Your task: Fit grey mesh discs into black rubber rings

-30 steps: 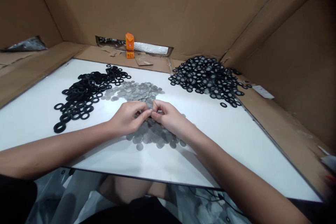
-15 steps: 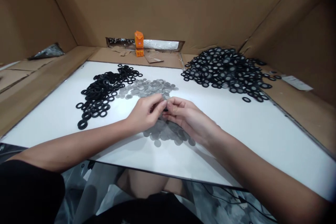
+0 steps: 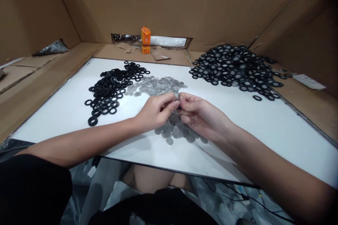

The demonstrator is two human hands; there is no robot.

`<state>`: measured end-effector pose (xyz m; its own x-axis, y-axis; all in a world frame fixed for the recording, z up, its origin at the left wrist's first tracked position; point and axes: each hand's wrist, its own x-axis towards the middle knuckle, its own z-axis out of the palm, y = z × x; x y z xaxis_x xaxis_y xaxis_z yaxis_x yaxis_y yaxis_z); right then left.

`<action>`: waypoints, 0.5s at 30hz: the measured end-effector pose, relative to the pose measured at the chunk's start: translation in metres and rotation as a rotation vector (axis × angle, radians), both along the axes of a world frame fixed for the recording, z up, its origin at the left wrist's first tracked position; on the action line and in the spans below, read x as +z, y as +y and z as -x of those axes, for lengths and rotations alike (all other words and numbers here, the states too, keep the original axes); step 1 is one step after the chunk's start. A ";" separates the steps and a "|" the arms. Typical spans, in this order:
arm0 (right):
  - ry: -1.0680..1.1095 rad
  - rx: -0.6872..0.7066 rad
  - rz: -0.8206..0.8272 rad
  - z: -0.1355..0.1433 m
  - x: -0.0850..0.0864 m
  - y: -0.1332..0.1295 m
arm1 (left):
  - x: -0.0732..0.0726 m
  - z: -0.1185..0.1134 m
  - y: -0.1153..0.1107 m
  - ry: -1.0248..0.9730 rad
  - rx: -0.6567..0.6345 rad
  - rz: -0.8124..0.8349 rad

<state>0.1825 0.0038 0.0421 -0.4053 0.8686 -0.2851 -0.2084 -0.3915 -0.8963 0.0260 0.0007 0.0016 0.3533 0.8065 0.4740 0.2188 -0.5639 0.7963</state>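
My left hand (image 3: 162,110) and my right hand (image 3: 199,112) meet fingertip to fingertip over the middle of the white table. Both are closed in a pinch on a black ring (image 3: 179,107), of which only a dark edge shows between the fingers. Below the hands, partly covered by them, lies a spread of thin grey mesh discs (image 3: 176,132). Just beyond them is a second group of grey discs (image 3: 161,84). Loose black rings (image 3: 107,88) are heaped to the left of my left hand.
At the back right rises a large pile of black rings with grey centres (image 3: 232,66). Cardboard walls (image 3: 169,3) surround the white table (image 3: 137,147). An orange carton (image 3: 145,38) stands at the back by a slot, and a white label (image 3: 308,81) lies at the right.
The camera view has shifted a little, so the piles sit further right in the picture. My hands stay pinched together, with the right fingers slightly turned.
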 end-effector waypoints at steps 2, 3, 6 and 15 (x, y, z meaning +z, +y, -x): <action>-0.021 0.022 -0.003 0.001 0.000 0.000 | 0.000 0.003 -0.001 -0.030 -0.020 0.048; -0.045 0.033 -0.011 0.000 -0.001 0.000 | 0.001 0.003 -0.002 -0.047 -0.037 0.081; -0.124 0.047 -0.039 -0.003 -0.003 0.001 | 0.001 0.004 -0.001 -0.085 -0.075 0.188; -0.201 0.300 0.075 -0.014 -0.002 0.015 | -0.001 0.004 0.002 -0.109 -0.076 0.238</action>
<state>0.1968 0.0188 0.0398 -0.5683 0.6931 -0.4434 0.1025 -0.4750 -0.8740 0.0216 0.0025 0.0011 0.3746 0.8729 0.3127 0.0888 -0.3695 0.9250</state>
